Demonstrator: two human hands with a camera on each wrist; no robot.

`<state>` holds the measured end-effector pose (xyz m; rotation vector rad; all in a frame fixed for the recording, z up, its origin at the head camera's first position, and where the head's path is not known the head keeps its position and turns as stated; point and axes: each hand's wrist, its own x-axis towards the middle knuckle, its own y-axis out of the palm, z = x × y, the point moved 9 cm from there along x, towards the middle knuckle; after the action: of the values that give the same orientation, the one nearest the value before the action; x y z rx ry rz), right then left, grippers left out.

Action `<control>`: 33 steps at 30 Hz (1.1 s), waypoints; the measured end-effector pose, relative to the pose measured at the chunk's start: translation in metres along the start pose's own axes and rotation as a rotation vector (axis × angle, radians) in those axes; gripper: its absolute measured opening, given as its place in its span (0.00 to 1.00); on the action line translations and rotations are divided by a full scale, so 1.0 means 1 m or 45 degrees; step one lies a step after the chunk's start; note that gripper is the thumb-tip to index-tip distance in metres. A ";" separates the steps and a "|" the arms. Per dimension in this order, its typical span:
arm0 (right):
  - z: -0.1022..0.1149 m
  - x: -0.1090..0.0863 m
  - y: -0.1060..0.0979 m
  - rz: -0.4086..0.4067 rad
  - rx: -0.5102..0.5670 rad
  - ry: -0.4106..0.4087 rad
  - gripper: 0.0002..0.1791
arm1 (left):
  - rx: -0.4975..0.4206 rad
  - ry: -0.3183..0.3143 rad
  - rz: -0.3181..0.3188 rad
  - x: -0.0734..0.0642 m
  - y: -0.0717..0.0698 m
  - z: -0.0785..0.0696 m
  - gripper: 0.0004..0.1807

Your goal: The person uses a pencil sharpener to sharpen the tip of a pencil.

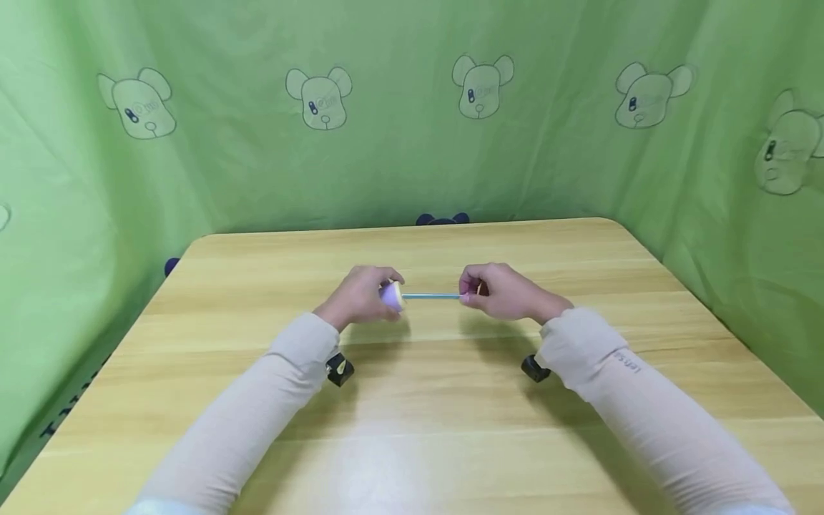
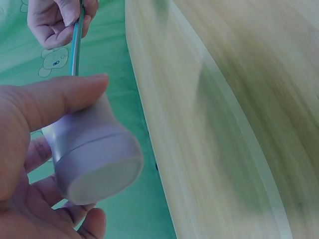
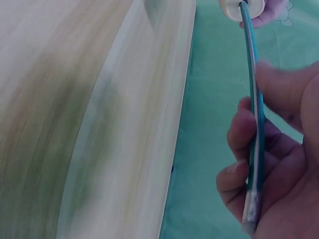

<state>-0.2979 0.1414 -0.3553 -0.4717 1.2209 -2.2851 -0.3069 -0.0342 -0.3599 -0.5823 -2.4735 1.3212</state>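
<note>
Over the table, my left hand (image 1: 360, 295) grips a small lavender pencil sharpener (image 1: 390, 297) with a pale rim. Seen from the left wrist, the sharpener (image 2: 99, 157) has a narrowed waist and a flat, light base, with the thumb across its waist. A thin blue-green striped pencil (image 1: 430, 296) runs level from the sharpener to my right hand (image 1: 505, 292). In the right wrist view, the far end of the pencil (image 3: 255, 139) enters a hole in the sharpener's pale face (image 3: 233, 9). Thumb and fingers of the right hand pinch the pencil; its metal-banded end lies near the palm. The pencil's point is hidden.
A light wood-grain table (image 1: 425, 400) lies beneath both hands. Green cloth (image 1: 399, 164) printed with bear heads hangs behind and at both sides. Small black blocks (image 1: 340, 370) show under the wrists, close to the cuffs.
</note>
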 end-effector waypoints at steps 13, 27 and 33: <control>-0.003 -0.010 -0.020 -0.348 0.013 0.132 0.06 | -0.155 -0.004 -0.086 -0.003 -0.008 -0.001 0.34; -0.008 -0.025 -0.028 -0.694 0.082 0.005 0.04 | -0.438 0.055 -0.227 -0.013 -0.013 0.013 0.27; 0.004 -0.025 -0.027 -0.717 0.020 -0.094 0.04 | -0.399 0.076 -0.192 -0.013 -0.013 0.009 0.27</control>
<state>-0.2831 0.1660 -0.3321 -0.9883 1.1347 -2.6995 -0.3018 -0.0530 -0.3547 -0.4825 -2.6343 0.8555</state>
